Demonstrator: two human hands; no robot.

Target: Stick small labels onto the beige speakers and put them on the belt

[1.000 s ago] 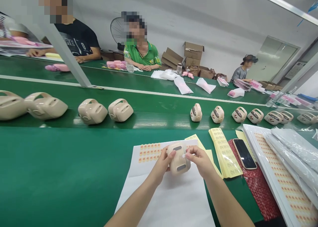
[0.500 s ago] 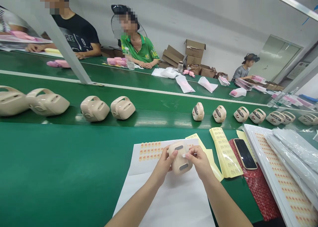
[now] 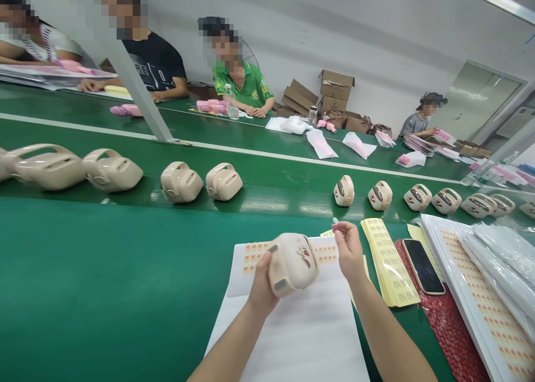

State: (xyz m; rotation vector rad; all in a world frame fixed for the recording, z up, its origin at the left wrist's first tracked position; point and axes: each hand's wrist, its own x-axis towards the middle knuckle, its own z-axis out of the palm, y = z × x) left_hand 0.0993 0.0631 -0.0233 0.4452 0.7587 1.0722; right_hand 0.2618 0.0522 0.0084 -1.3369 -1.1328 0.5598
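Observation:
My left hand is wrapped round a small cream plastic device and holds it over a white sheet. One side of the device carries a printed picture, and grey pads show on its left face. My right hand is raised just right of the device, thumb and fingers pinching a small whitish piece, perhaps a sticker. Under the device, rows of small orange stickers lie along the sheet's far end. Beside my right hand stands a stack of yellow label sheets.
Similar cream devices with handles line the green belt ahead. To the right lie a phone, red bubble wrap, and more sticker sheets under plastic bags. Several people sit across the belt, behind a metal post.
The device has been turned from its padded face to show its printed side. My right hand has moved away from it, up and right, with the whitish piece. The view has shifted slightly left.

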